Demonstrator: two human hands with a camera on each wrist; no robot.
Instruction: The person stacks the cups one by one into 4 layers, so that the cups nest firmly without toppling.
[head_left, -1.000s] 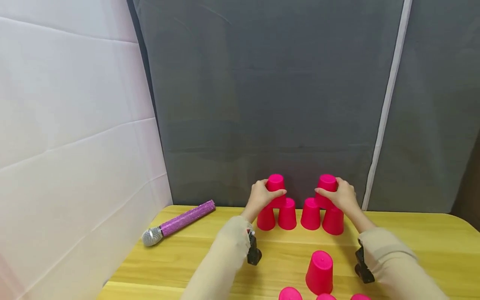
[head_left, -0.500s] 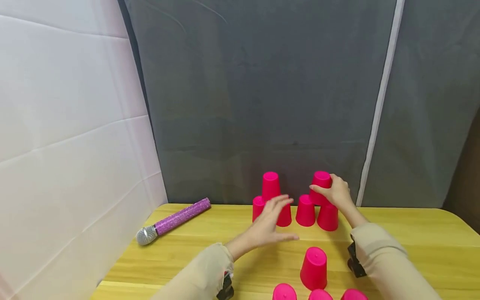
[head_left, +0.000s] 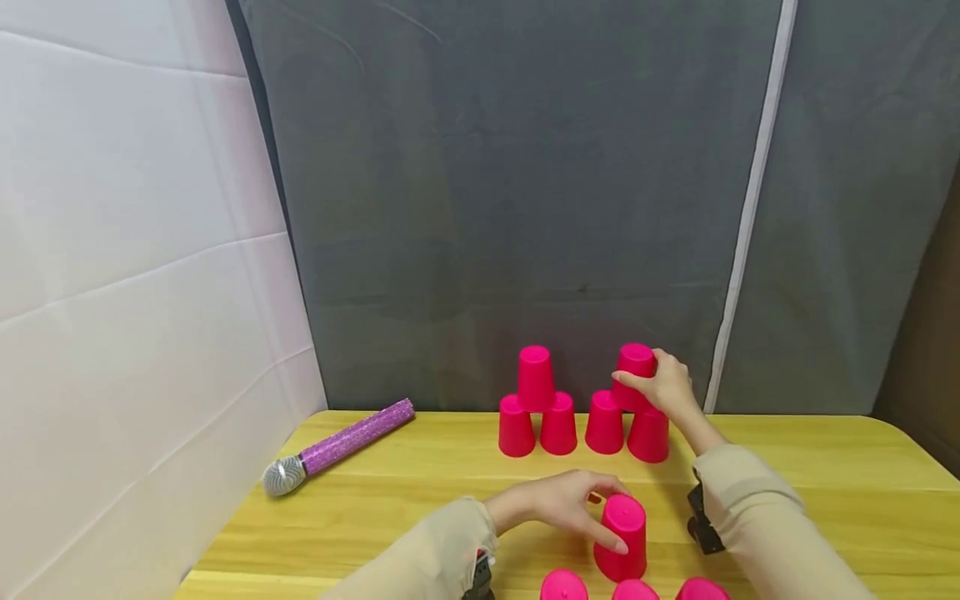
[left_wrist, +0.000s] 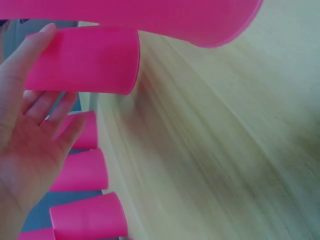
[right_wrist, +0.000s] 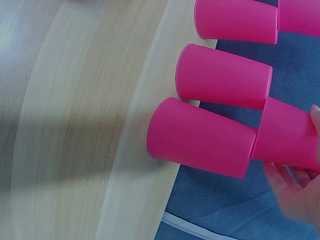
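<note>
Left hand (head_left: 558, 507) curls on the lone pink cup (head_left: 622, 537) near the worktop's (head_left: 390, 508) front edge; right hand (head_left: 667, 385) grips the top cup (head_left: 633, 367) beyond it.

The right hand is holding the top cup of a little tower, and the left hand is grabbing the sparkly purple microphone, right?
Not quite. The right hand does hold the top cup of its tower, but the left hand is on the lone pink cup near the front. The head view shows the microphone lying untouched, off to the left.
</note>
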